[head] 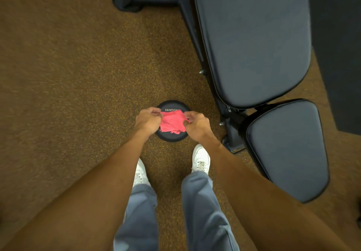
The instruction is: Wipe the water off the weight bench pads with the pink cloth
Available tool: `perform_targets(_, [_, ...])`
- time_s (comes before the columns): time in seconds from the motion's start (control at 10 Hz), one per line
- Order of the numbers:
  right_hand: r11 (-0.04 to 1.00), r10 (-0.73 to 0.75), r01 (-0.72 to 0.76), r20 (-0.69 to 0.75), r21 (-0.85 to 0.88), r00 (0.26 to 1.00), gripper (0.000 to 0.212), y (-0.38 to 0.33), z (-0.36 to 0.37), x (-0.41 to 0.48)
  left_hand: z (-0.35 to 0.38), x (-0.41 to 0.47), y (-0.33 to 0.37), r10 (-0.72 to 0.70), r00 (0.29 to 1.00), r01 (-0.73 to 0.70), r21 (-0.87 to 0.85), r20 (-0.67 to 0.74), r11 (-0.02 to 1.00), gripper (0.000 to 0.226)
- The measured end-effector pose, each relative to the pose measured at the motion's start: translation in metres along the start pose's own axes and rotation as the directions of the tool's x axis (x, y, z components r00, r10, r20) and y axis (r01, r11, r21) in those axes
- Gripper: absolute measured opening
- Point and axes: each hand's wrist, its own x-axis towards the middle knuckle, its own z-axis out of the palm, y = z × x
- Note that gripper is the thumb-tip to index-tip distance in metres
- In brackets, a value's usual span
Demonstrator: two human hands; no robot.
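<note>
Head view: left hand [148, 118] and right hand [197, 124] pinch the pink cloth [172, 122] open beside the weight bench [254, 41], apparently readying it; wiping the pads comes next.

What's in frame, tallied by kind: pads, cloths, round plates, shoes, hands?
Bench pads: 2, a long one and a short one
Pink cloth: 1
Round black plate on the floor: 1
White shoes: 2
Hands: 2, left hand, right hand, both holding the cloth
Total: 8
</note>
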Motion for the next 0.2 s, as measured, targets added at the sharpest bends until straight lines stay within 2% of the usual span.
perform_targets(0.2, [1.0, -0.004, 0.005, -0.044, 0.011, 0.999, 0.033, -0.036, -0.024, -0.038, -0.034, -0.046, 0.037, 0.065, 0.998, -0.065, 0.034, 0.01, 0.997, 0.015])
